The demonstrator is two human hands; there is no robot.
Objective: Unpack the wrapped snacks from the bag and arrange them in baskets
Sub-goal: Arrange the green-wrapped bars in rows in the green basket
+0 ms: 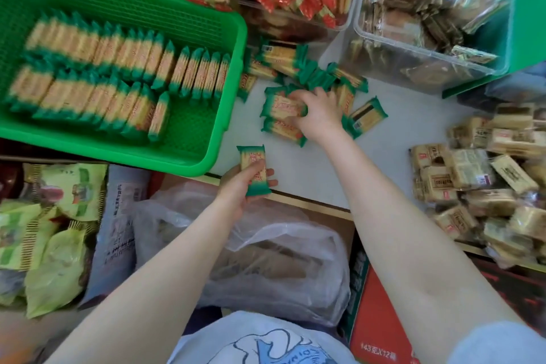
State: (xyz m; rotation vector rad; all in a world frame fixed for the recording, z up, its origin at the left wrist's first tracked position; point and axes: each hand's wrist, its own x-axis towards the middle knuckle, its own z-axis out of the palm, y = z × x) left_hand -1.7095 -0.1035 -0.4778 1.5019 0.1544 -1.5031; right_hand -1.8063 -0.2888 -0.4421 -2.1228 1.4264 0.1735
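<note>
The red carton (381, 319) reads roughly "143 X 12".

One camera only, worn on the person's head, and it looked steeply down and forward over the chest and both forearms. It sat close: the arms filled the lower half and the wide lens bent the edges. The white table (393, 139) lay dead ahead in the middle, the green basket (204, 156) ran off the upper left, and a clear tub (359, 28) was cut by the top right.
</note>
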